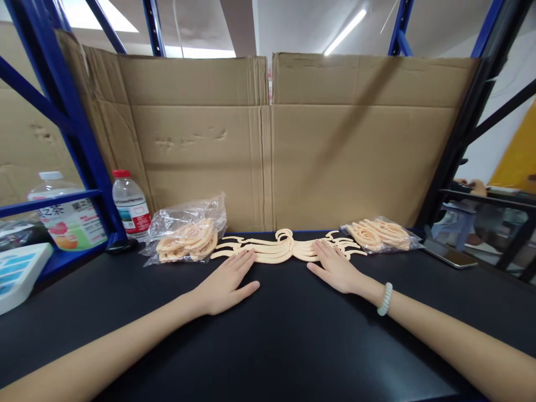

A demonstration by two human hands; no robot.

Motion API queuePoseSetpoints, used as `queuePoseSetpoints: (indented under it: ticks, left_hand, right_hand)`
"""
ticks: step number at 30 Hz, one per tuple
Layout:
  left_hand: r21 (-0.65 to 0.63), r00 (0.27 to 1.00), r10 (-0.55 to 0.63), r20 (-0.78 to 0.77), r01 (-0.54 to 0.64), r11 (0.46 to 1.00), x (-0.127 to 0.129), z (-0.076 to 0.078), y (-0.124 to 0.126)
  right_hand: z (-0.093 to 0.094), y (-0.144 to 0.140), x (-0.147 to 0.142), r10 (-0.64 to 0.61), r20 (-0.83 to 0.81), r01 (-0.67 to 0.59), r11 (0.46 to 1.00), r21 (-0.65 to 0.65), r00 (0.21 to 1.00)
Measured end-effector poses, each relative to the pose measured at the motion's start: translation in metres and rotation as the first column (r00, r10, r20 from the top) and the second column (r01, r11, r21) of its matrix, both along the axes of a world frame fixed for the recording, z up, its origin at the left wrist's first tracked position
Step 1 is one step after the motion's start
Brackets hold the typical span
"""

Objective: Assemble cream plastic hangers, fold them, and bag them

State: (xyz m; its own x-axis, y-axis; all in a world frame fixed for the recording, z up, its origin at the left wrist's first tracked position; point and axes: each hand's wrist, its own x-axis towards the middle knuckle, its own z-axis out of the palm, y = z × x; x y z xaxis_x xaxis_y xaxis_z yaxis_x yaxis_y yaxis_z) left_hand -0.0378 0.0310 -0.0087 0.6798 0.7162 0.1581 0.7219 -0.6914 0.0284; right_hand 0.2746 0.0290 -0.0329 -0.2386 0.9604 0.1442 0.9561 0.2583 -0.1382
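A stack of pale peach plastic hangers [281, 247] lies flat at the back of the black table [276, 340], hooks in the middle. My left hand [228, 282] rests palm down on the table, fingers apart, fingertips touching the stack's left arm. My right hand [335, 269] lies flat too, fingertips on the stack's right arm; a pale bead bracelet [384, 299] is on that wrist. Neither hand grips anything.
A clear bag of the same hangers [188, 237] sits to the left, another bag [380, 234] to the right. Cardboard sheets [268, 139] wall the back. A red-capped water bottle [129, 204], a tea bottle [67, 215], blue shelf frame [62, 106] and a phone [450, 255] stand around.
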Motion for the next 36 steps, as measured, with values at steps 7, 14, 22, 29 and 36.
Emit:
queuePoseSetpoints:
  ticks: [7, 14, 22, 29, 36]
  left_hand:
    - [0.204, 0.954, -0.269, 0.133, 0.239, 0.949, 0.011, 0.004, -0.025]
    - [-0.048, 0.927, -0.344, 0.149, 0.354, 0.934, 0.016, 0.012, -0.044]
    - [-0.093, 0.920, -0.339, 0.197, 0.361, 0.928, 0.012, 0.010, -0.041]
    - [-0.102, 0.934, -0.324, 0.153, 0.341, 0.935, 0.013, 0.011, -0.043]
    - [-0.100, 0.930, -0.330, 0.161, 0.349, 0.932, 0.014, 0.012, -0.042]
  right_hand:
    - [0.001, -0.009, 0.005, 0.095, -0.053, -0.088, 0.988, 0.127, 0.994]
    - [0.017, -0.025, 0.009, 0.309, -0.105, -0.281, 0.934, 0.220, 0.945]
    - [0.029, -0.022, 0.021, 0.294, -0.155, -0.270, 0.950, 0.154, 0.943]
    - [0.032, -0.027, 0.019, 0.303, -0.169, -0.298, 0.953, 0.057, 0.938]
    - [0.029, -0.026, 0.021, 0.319, -0.168, -0.314, 0.948, 0.056, 0.933]
